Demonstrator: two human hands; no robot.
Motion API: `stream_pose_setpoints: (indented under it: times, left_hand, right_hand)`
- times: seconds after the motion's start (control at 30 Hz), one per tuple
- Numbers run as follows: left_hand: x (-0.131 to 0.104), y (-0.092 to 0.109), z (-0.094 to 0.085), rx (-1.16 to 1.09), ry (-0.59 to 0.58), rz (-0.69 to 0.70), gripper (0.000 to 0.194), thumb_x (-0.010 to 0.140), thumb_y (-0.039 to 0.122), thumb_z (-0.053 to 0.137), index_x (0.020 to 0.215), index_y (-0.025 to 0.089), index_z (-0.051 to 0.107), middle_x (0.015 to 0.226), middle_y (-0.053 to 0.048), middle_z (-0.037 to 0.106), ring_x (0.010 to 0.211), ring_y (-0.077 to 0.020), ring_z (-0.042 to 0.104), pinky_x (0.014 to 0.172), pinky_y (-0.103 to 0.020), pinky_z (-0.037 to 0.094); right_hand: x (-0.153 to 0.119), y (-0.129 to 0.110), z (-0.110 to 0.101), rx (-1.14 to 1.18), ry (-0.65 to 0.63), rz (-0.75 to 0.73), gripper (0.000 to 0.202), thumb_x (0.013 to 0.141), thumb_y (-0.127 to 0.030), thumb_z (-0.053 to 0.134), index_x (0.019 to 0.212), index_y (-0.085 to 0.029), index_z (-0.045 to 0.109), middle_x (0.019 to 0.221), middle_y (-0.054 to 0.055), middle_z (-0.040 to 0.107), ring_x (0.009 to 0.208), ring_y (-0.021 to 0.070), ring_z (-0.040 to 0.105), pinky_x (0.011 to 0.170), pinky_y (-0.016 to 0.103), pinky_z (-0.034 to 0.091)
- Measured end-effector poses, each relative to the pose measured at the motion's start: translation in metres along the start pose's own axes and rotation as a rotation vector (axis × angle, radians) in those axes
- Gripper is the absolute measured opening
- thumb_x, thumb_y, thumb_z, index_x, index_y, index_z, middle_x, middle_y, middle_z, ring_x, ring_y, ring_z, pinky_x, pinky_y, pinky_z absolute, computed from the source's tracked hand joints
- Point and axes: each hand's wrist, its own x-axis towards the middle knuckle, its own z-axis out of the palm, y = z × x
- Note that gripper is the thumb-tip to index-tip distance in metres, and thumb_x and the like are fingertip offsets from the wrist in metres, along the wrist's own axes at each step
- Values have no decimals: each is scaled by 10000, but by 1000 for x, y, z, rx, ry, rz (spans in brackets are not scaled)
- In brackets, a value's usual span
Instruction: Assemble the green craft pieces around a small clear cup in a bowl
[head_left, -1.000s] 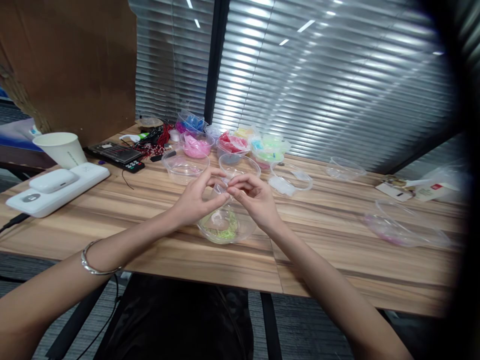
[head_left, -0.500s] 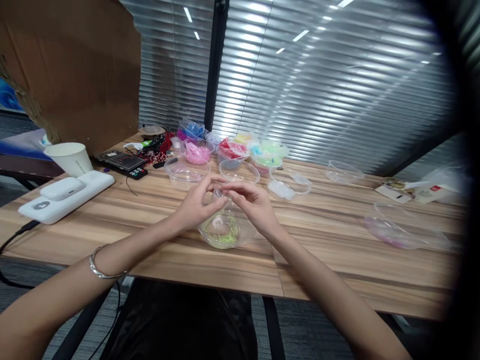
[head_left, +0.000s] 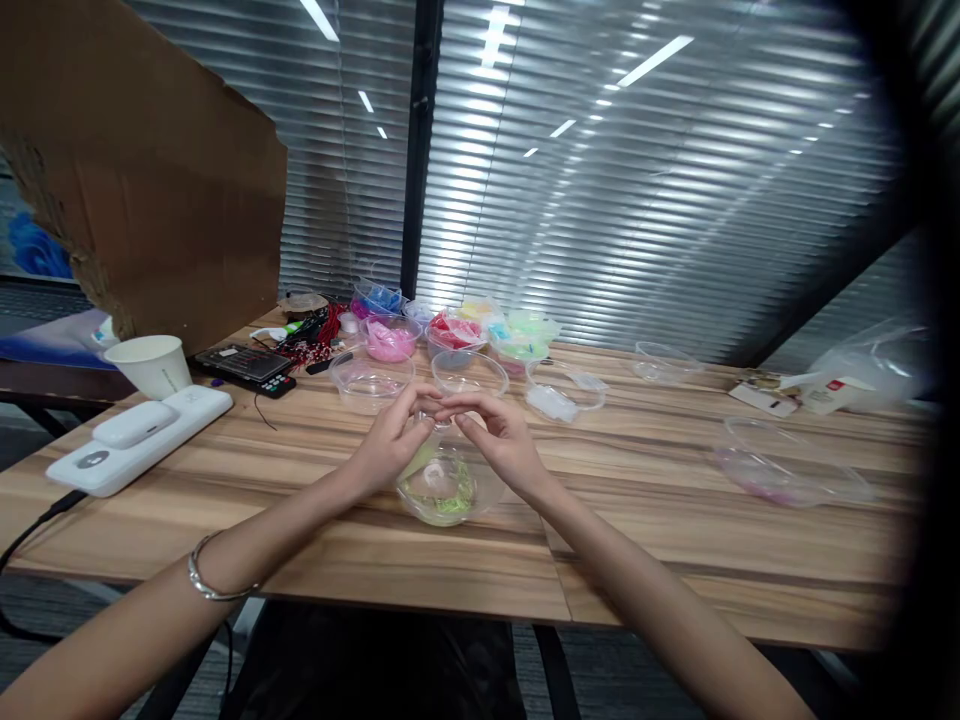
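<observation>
Head view: nearest the edge of the counter (head_left: 637, 560), both forearms are extended inward, a metal bangle (head_left: 201, 568) being worn on the left one. A clear rounded container (head_left: 417, 510) is set directly in front of the person, presumably so that it can be worked on from both sides. Green shreds (head_left: 454, 494) are gathered low inside it.

Above this container, the left hand (head_left: 384, 446) and the right hand (head_left: 501, 446) are brought together, tips almost meeting. The fingers of each are curled to a narrow gap around what appears to be a small clear upper part; whether it is firmly gripped by either hand cannot be told, as it is partly covered. The paired, level posture is judged suited to fine handling of thin plastic, one side being steadied by each hand.

Just beyond, a clear tub (head_left: 343, 390) and a transparent ring-like piece (head_left: 553, 403) are placed within easy reach. Farther back, pink material (head_left: 390, 342), red material (head_left: 454, 331) and pale green material (head_left: 525, 335) are grouped, apparently sorted by colour. At the left, a paper cup (head_left: 154, 370) is stood behind a white device (head_left: 142, 440), clear of the working area. Blinds (head_left: 637, 200) are noted behind.
</observation>
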Motion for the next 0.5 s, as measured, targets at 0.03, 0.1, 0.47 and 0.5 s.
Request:
stream_pose_setpoints:
  times: [0.03,0.1,0.47,0.5]
  left_hand:
    - [0,1,0,5,5,-1,260,935,329,500,1166,209,482,1160,-85,585,1111,-216,568,975,-386,436]
    - [1,3,0,14,13,-4,251,931,330,498,1150,207,494,1164,-84,577,1128,-217,552,985,-380,428]
    - [-3,-3,3,-103,223,-143,216,887,252,418,1079,207,505,1108,-49,555,1102,-211,505,961,-333,394]
    - [-3,-3,3,-121,241,-147,208,879,244,418,1064,205,505,1092,-45,556,1088,-207,507,953,-325,391]
  right_hand:
    - [0,0,-1,-12,-22,1,207,918,-245,565,1097,-241,669,1065,45,701,1033,180,649,960,375,494]
    - [1,0,-2,-10,-63,-2,216,923,-258,558,1107,-238,669,1125,51,687,1088,187,634,990,384,483]
    - [1,-9,-1,-58,-126,-57,320,942,-263,538,1256,-265,603,1295,44,607,1236,196,548,1076,407,420]
    - [0,-9,0,-35,-103,-57,299,948,-251,525,1234,-258,614,1260,42,630,1210,188,568,1061,390,435]
